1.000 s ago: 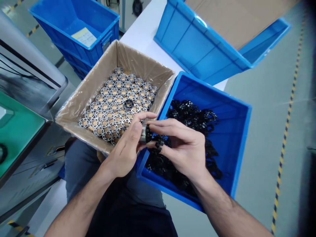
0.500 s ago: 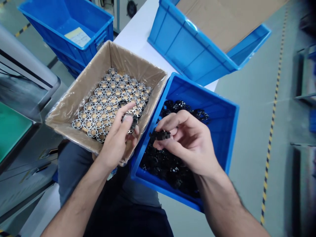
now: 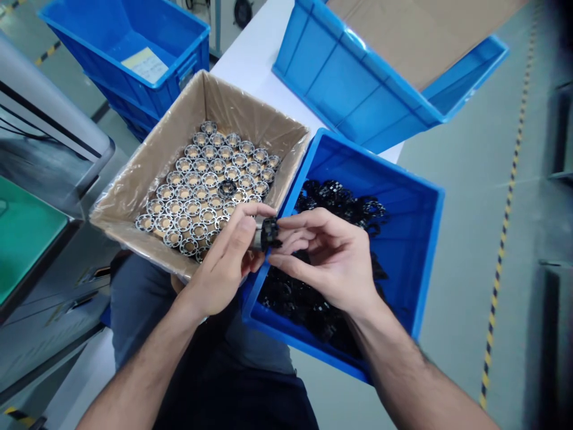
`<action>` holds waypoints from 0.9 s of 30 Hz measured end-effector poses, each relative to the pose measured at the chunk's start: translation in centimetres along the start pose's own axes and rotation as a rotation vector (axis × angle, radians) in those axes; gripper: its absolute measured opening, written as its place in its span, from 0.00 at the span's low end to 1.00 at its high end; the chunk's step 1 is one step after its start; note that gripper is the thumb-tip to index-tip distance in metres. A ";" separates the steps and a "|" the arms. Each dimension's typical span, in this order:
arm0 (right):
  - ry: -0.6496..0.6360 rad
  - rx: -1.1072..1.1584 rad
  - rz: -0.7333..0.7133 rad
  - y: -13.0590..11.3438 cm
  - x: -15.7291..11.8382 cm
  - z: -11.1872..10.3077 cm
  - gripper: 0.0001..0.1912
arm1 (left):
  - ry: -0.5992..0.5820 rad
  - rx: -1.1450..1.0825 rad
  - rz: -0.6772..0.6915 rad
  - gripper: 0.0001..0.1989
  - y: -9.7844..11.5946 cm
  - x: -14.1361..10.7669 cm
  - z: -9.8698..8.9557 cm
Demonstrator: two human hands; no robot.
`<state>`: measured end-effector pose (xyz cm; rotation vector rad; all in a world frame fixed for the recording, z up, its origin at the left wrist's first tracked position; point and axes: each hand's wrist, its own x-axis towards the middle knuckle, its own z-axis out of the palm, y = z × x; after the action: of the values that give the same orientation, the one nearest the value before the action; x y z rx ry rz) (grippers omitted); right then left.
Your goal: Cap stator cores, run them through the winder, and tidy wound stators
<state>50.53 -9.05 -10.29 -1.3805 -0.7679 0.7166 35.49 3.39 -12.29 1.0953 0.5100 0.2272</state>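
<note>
My left hand [image 3: 221, 260] is closed around a short silvery metal cylinder [image 3: 258, 234], held sideways over the box's near right edge. On the cylinder's right end sits a black notched plastic ring [image 3: 270, 233]. From the right, the thumb and fingertips of my right hand [image 3: 335, 260] pinch that black ring; whether it is fully seated I cannot tell. Below my left hand, rows of silvery metal rings [image 3: 209, 179] stand in a plastic-lined cardboard box [image 3: 134, 179]. Among them is one black-topped piece [image 3: 227, 189]. Many loose black plastic parts [image 3: 308, 304] fill the bottom of a blue bin [image 3: 403, 239] under my right hand.
Behind, a larger blue crate [image 3: 340, 77] holding a cardboard sheet [image 3: 430, 36] stands on a white table [image 3: 250, 54]. Stacked blue crates [image 3: 125, 36] are at the back left. A machine with a green top [image 3: 31, 233] flanks the left. Striped floor tape [image 3: 505, 227] runs along the right.
My right hand has brought the black ring left to the metal cylinder in my left hand. My left hand has moved slightly right and turned the cylinder sideways. The two pieces now meet.
</note>
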 end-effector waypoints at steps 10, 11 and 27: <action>-0.035 -0.057 -0.021 0.5 -0.1 -0.1 0.22 | -0.032 -0.021 0.028 0.24 -0.2 0.1 0.0; -0.042 -0.061 -0.030 0.5 -0.1 -0.1 0.20 | -0.036 -0.025 0.025 0.24 -0.1 0.1 0.0; -0.053 -0.122 -0.081 1.1 0.7 -1.7 0.18 | 0.021 0.522 0.200 0.18 2.3 1.8 -1.3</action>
<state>52.35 -9.41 -11.40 -1.4362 -0.9170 0.6544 36.55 6.23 -11.18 1.6578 0.4906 0.2895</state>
